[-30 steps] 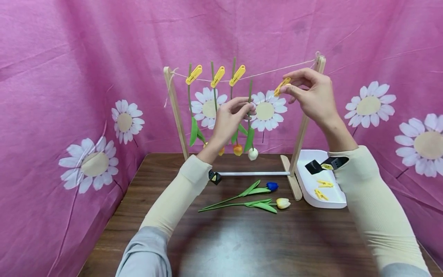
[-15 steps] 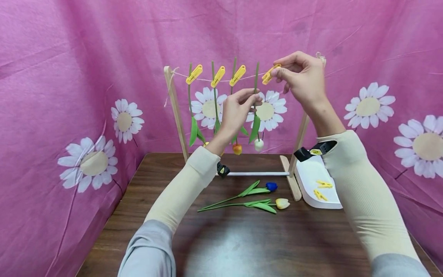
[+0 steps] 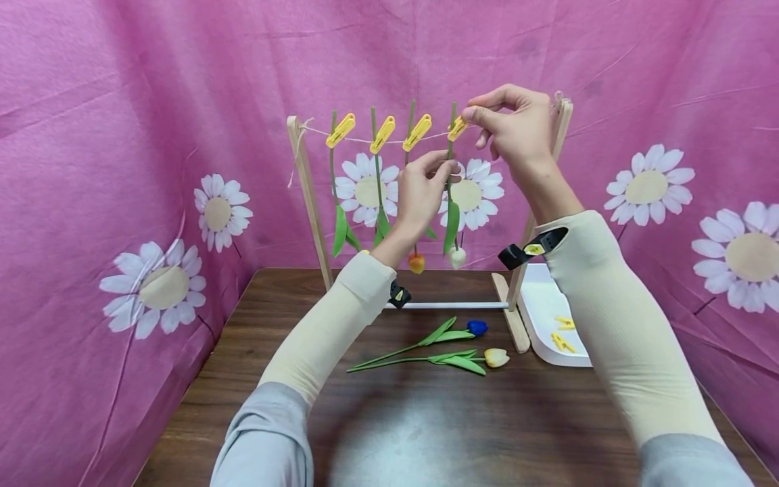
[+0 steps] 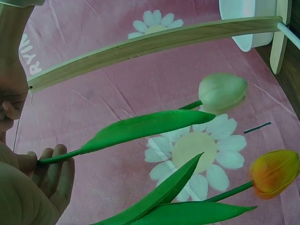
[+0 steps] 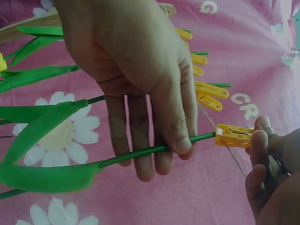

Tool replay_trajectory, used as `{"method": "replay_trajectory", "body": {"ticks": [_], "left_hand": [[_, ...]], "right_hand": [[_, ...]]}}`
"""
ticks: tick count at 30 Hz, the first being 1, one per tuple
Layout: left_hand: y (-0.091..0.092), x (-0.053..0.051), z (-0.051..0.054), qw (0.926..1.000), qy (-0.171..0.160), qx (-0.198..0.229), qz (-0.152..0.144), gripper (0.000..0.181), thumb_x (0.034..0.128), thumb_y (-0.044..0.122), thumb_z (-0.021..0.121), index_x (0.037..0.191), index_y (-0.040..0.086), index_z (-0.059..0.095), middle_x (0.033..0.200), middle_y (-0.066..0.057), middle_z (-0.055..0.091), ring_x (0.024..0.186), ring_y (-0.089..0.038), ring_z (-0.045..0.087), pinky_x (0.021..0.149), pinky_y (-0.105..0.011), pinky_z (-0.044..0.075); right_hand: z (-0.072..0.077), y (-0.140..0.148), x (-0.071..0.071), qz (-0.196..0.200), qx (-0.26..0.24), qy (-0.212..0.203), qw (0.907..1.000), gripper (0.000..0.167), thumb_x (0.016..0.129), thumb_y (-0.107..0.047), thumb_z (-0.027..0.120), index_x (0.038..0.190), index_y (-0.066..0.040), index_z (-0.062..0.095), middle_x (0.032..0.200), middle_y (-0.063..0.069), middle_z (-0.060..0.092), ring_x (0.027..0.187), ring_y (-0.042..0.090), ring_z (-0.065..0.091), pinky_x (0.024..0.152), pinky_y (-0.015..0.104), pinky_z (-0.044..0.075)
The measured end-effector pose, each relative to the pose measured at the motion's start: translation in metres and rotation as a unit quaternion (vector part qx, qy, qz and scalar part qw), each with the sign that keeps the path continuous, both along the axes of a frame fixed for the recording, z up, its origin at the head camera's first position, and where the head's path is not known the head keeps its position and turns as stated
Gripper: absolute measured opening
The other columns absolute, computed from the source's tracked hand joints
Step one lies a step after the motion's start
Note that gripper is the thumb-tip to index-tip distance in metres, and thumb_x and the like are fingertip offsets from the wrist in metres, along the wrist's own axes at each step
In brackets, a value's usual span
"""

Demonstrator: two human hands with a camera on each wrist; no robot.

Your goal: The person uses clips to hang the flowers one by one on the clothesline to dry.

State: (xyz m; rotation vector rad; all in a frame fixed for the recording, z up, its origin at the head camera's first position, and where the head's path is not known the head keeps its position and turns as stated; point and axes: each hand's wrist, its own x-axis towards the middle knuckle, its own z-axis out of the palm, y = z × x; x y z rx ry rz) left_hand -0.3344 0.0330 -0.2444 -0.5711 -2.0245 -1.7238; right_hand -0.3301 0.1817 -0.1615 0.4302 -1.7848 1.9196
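My left hand [image 3: 422,189] pinches the green stem of a white tulip [image 3: 457,258], which hangs head down; the left wrist view shows the stem between thumb and fingers. Just above, my right hand [image 3: 517,125] pinches a yellow clothespin [image 3: 458,128] whose jaws sit over the upper stem at the string [image 3: 505,120]. In the right wrist view the clothespin [image 5: 234,136] lies across stem and string. To the left, three tulips hang upside down from the string by yellow clothespins [image 3: 416,132]; an orange tulip [image 3: 416,263] is the nearest of them.
The string runs between two wooden posts [image 3: 309,203], joined low down by a white rod [image 3: 450,306]. On the table [image 3: 274,325] lie a blue tulip [image 3: 477,329] and a pale yellow tulip [image 3: 496,358]. At right, a white tray [image 3: 538,284] holds yellow clothespins [image 3: 562,343].
My left hand has lifted the white tulip up and to the right, its stem now crossing the string. The right hand has brought the clothespin left and up onto that stem.
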Motion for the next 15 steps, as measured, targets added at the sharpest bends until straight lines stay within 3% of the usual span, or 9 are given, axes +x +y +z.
{"method": "replay_trajectory", "body": {"ticks": [6, 11, 15], "left_hand": [[0.0009, -0.0013, 0.0011, 0.9999, -0.009, 0.006, 0.010, 0.025, 0.1061, 0.010, 0.066, 0.128, 0.002, 0.074, 0.106, -0.014, 0.082, 0.091, -0.019, 0.081, 0.078, -0.019, 0.063], [0.0002, -0.0033, 0.0006, 0.9995, -0.001, -0.017, 0.027, 0.023, 0.1054, 0.010, 0.067, 0.126, 0.002, 0.075, 0.108, -0.014, 0.082, 0.092, -0.020, 0.081, 0.077, -0.018, 0.062], [-0.0001, -0.0038, 0.0010, 0.9990, -0.001, -0.028, 0.033, 0.023, 0.1051, 0.011, 0.068, 0.126, 0.004, 0.075, 0.110, -0.011, 0.083, 0.094, -0.018, 0.081, 0.078, -0.017, 0.060]], "right_hand": [[-0.0057, -0.0029, -0.0025, -0.002, 0.035, -0.018, 0.9992, 0.010, 0.088, -0.002, 0.087, 0.096, -0.004, 0.082, 0.072, -0.002, 0.077, 0.038, 0.010, 0.057, 0.031, 0.020, 0.035], [-0.0065, -0.0011, -0.0009, -0.008, 0.082, -0.044, 0.9957, 0.023, 0.090, -0.013, 0.087, 0.111, -0.005, 0.079, 0.083, -0.005, 0.080, 0.043, 0.009, 0.062, 0.034, 0.020, 0.039], [-0.0065, 0.0004, 0.0003, -0.006, 0.087, -0.051, 0.9949, 0.031, 0.090, -0.016, 0.087, 0.118, -0.005, 0.078, 0.090, -0.004, 0.080, 0.046, 0.010, 0.065, 0.035, 0.020, 0.042]]}}
